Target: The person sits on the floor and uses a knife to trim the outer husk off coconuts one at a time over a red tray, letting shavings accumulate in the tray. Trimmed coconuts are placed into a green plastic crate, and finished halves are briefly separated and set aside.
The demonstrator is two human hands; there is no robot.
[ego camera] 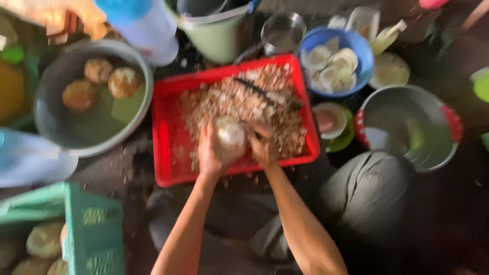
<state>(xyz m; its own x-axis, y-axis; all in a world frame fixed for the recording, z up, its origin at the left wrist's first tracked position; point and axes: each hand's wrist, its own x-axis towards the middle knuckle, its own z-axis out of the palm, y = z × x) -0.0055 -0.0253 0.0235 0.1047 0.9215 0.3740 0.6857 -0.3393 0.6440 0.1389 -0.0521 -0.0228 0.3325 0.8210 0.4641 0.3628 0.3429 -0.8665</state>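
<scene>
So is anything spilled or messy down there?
Yes. Brown shavings lie scattered on the ground just outside the red tray, beyond the heap inside it. The left hand and right hand hold a pale round coconut over the tray.

head view, steeply downward, close overhead

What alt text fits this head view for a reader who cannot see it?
Seen from above, slightly blurred, the left hand and right hand grip a pale round coconut over a red tray strewn with brown shavings. A grey basin with three brown coconuts sits at left; a blue bowl of white shell pieces sits at upper right.
</scene>
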